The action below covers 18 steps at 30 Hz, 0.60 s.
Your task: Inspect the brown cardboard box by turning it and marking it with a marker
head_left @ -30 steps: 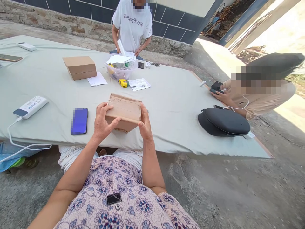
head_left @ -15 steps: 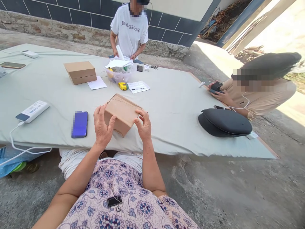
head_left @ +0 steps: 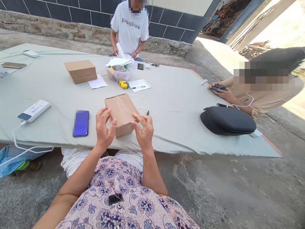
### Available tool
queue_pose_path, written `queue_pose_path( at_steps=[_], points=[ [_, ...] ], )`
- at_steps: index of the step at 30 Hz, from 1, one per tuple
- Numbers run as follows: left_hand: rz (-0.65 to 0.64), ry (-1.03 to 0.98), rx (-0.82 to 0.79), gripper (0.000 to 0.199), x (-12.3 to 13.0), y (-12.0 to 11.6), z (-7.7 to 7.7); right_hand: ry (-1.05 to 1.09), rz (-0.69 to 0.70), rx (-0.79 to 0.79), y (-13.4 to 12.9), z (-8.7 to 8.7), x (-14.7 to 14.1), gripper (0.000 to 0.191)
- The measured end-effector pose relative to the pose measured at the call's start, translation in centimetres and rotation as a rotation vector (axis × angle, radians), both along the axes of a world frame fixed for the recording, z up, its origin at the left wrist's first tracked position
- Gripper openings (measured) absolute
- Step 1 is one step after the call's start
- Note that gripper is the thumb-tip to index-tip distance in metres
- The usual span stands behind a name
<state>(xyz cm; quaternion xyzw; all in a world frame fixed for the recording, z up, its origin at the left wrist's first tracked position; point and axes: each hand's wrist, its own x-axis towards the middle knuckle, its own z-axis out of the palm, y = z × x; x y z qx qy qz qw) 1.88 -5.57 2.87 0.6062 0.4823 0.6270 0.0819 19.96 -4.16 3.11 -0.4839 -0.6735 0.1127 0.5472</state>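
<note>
A small brown cardboard box [head_left: 121,109] with shiny tape along its top lies on the cloth in front of me. My left hand [head_left: 104,128] is at its left side, fingers spread and thumb apart near the front left corner; whether it presses on the box I cannot tell. At the front right corner, my right hand [head_left: 145,129] has its index finger on the top edge and its thumb against the front face. The tip of a dark pen [head_left: 148,113] shows just beyond the right hand.
Left of the box lie a phone [head_left: 81,124] and a white power bank [head_left: 34,111] with a cable. Farther back are another cardboard box [head_left: 82,71], a yellow tape measure [head_left: 123,84] and a plastic basin [head_left: 120,74]. A black case [head_left: 228,121] sits right. Two people are at the table.
The box has turned on the table, so its front face is squarer to me. The pen tip has come into sight. My left fingers have loosened from the box's side.
</note>
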Motion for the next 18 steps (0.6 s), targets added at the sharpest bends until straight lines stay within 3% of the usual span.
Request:
queue_pose_path(
  at_steps=[4, 10, 18],
  points=[
    [-0.093, 0.082, -0.02, 0.047, 0.0, 0.2, -0.2, 0.008, -0.002, -0.016, -0.6, 0.4, -0.1, 0.04],
    [-0.182, -0.009, -0.141, 0.051, -0.5, 0.8, -0.1, 0.027, 0.011, 0.032, -0.9, 0.5, -0.4, 0.04],
    [-0.201, -0.059, -0.14, 0.05, -1.8, 1.6, -0.2, 0.142, 0.091, -0.007, -0.5, -0.6, -1.0, 0.044]
  ],
)
